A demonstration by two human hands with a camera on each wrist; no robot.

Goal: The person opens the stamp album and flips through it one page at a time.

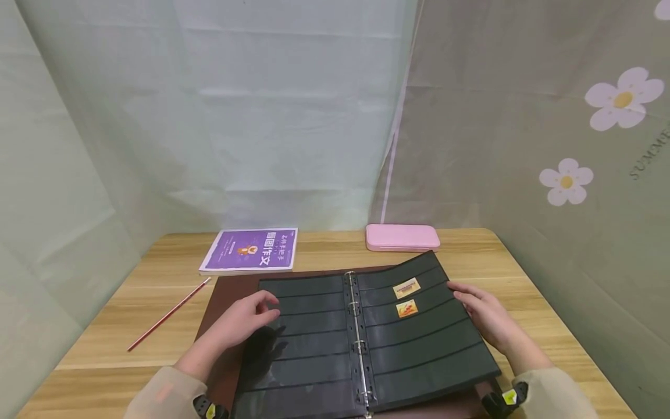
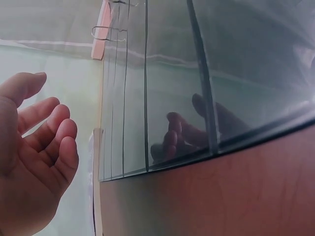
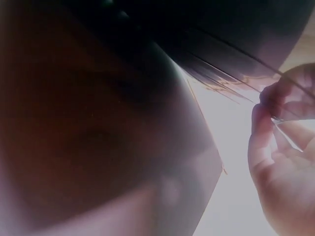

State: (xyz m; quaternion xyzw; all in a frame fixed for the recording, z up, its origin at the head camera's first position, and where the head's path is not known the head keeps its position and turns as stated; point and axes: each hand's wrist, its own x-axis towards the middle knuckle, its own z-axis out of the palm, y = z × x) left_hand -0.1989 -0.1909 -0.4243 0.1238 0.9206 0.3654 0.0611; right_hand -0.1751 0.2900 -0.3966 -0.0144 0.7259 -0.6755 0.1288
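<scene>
An open ring binder lies before me, a stamp album with black pocket pages and a brown cover (image 1: 222,302). Its metal rings (image 1: 357,326) run down the middle. On the right page (image 1: 419,343) two small stamps (image 1: 406,308) sit in the upper strips; the left page (image 1: 309,343) shows only bare pockets. My right hand (image 1: 487,317) pinches the outer edge of the right page, which is raised off the cover. Above the left page's outer edge hovers my left hand (image 1: 243,320), fingers loosely bent and holding nothing; the page mirrors it in the left wrist view.
A purple book (image 1: 251,250) lies at the back left of the wooden table (image 1: 125,314), with a red pencil-like stick (image 1: 168,314) in front of it. Behind the album is a pink case (image 1: 402,237). Fabric curtains (image 1: 235,116) enclose the back and sides.
</scene>
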